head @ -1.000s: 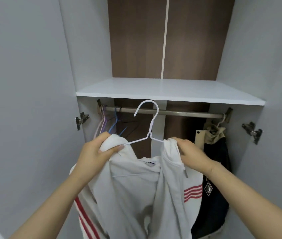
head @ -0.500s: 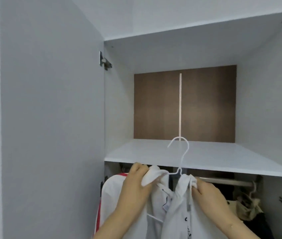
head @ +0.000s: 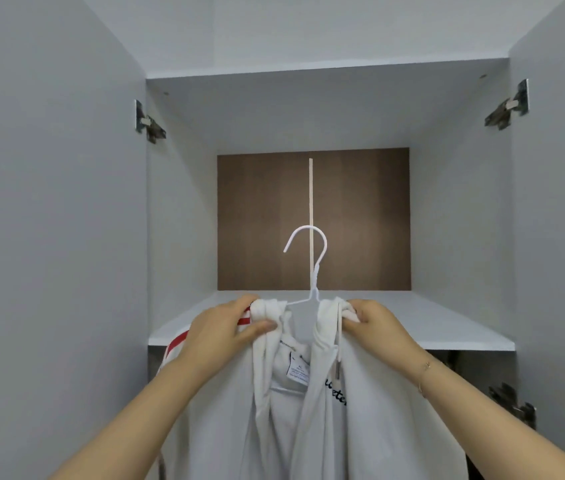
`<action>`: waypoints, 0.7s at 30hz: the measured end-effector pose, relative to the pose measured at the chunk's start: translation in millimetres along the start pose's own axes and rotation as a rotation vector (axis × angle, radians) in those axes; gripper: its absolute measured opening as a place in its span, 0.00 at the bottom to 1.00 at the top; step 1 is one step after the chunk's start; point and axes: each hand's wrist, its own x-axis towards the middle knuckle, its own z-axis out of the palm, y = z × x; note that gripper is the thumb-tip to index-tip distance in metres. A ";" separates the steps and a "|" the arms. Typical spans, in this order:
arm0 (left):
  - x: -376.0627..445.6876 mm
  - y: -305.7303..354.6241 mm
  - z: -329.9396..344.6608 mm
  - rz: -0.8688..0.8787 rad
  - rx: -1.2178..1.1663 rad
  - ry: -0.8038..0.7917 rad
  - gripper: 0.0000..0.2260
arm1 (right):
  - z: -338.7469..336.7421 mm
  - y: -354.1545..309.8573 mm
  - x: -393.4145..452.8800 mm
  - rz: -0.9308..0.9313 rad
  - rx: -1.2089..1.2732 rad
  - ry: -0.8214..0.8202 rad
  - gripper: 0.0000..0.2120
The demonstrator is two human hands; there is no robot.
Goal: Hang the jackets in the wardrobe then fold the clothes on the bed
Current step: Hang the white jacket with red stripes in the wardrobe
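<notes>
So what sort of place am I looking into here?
Likely a bedroom wardrobe: open grey doors on metal hinges, a white shelf, and a white hooded jacket on a white wire hanger.

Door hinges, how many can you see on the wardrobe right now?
3: a hinge at upper left, a second hinge at upper right, a third hinge at lower right. A lower-left one may be hidden.

One jacket point(head: 326, 420), one hanger point(head: 308, 268), three hinges point(head: 148, 121).
</notes>
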 end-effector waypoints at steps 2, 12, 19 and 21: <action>21.1 2.5 2.8 0.027 -0.010 0.088 0.13 | -14.5 0.9 11.1 -0.049 0.002 0.061 0.12; 186.8 -2.0 46.7 0.038 -0.175 0.195 0.20 | -76.3 58.1 135.2 -0.263 0.002 0.106 0.08; 312.3 -21.0 104.4 -0.046 -0.105 0.310 0.19 | -66.2 133.9 283.0 -0.152 -0.054 0.261 0.08; 335.0 -39.0 137.0 -0.118 -0.102 0.249 0.18 | -50.0 162.5 313.1 -0.112 -0.122 0.242 0.07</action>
